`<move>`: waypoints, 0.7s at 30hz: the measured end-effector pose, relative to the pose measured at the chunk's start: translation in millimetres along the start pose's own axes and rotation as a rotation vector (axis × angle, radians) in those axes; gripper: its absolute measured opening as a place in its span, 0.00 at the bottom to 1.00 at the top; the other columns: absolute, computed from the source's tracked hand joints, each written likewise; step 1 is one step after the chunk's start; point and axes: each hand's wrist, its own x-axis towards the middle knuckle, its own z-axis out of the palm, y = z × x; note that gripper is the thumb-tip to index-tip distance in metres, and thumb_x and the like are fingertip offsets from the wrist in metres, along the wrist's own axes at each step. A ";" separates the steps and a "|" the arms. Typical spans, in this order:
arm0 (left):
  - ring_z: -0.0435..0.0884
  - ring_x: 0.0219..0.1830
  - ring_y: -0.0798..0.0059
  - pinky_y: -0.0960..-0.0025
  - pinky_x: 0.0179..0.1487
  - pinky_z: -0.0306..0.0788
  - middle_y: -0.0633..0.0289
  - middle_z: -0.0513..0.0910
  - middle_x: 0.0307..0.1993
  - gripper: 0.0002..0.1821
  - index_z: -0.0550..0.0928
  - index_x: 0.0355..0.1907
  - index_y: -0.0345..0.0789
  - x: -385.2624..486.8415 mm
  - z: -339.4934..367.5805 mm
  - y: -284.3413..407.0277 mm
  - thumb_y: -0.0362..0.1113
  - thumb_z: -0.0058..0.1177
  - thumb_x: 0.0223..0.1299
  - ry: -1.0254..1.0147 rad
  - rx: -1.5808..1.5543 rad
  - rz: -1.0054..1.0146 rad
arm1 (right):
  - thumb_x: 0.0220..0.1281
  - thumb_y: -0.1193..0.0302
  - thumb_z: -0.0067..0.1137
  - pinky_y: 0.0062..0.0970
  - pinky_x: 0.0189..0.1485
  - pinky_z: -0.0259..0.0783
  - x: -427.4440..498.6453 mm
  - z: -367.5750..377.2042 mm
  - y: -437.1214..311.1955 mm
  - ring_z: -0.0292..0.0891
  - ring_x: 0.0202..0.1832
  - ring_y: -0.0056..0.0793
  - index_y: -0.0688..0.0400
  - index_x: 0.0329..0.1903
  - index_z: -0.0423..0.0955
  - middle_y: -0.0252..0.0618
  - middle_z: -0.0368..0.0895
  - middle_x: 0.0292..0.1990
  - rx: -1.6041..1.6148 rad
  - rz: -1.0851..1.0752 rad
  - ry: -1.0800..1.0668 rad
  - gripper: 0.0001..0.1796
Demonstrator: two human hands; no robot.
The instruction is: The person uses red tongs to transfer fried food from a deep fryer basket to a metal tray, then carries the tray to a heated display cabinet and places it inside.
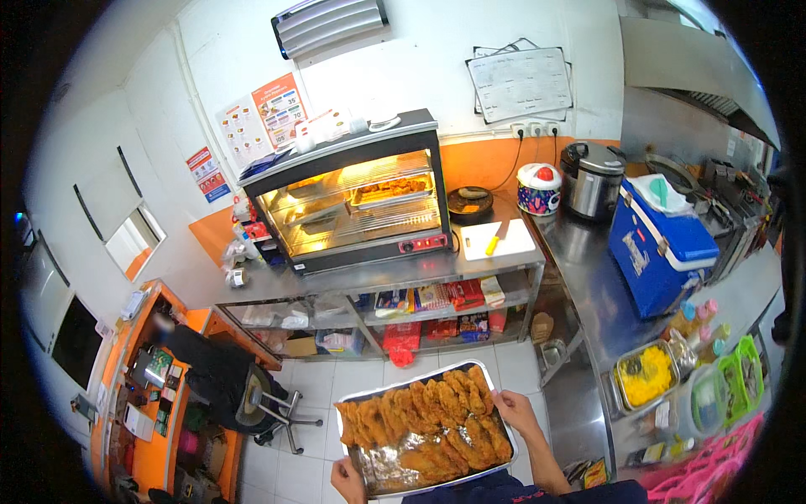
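Note:
Both my hands carry a metal tray (381, 469) loaded with rows of golden breaded fried chicken pieces (434, 409). My left hand (348, 480) grips the tray's lower left corner. On the far short side, near the upper right corner, my right hand (515, 411) holds the rim. Part of the tray's bottom shows bare and shiny at the lower left. Ahead of the tray stands a lit glass food warmer (352, 208) on a steel counter (343, 280). Inside it, a smaller tray (390, 189) of fried food sits on the upper rack.
A white cutting board (504, 239) bears a yellow-handled knife (497, 238) right of the warmer. A blue cooler box (655, 252) and a steel container of yellow food (645, 375) stand on the right counter. At left, a person (214, 372) sits on a wheeled chair (283, 409) by an orange desk.

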 end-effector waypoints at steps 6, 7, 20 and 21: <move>0.69 0.24 0.81 0.71 0.28 0.65 0.63 0.75 0.19 0.21 0.77 0.26 0.26 158.8 98.7 112.3 0.42 0.50 0.69 -0.112 -0.036 0.187 | 0.71 0.49 0.50 0.20 0.17 0.57 118.8 -2.1 -60.8 0.62 0.16 0.13 0.62 0.31 0.77 0.27 0.71 0.16 0.290 0.021 -0.024 0.27; 0.69 0.24 0.81 0.70 0.29 0.65 0.62 0.75 0.19 0.22 0.76 0.26 0.26 186.2 115.3 133.2 0.44 0.49 0.70 -0.141 0.043 0.195 | 0.71 0.49 0.49 0.19 0.15 0.56 138.1 -2.3 -70.3 0.62 0.15 0.12 0.61 0.32 0.77 0.26 0.70 0.16 0.340 0.004 -0.019 0.26; 0.75 0.25 0.54 0.55 0.34 0.67 0.41 0.75 0.22 0.31 0.78 0.33 0.22 503.4 340.8 367.5 0.54 0.41 0.72 -0.298 0.228 0.615 | 0.74 0.51 0.44 0.18 0.09 0.56 385.1 37.8 -206.5 0.63 0.12 0.13 0.57 0.46 0.70 0.26 0.75 0.24 0.817 -0.247 0.020 0.21; 0.76 0.26 0.50 0.55 0.34 0.67 0.41 0.77 0.23 0.31 0.79 0.33 0.22 514.8 351.3 378.8 0.54 0.41 0.72 -0.324 0.237 0.596 | 0.74 0.52 0.44 0.18 0.10 0.57 397.4 39.7 -213.0 0.64 0.13 0.13 0.58 0.46 0.70 0.26 0.76 0.25 0.820 -0.228 0.077 0.21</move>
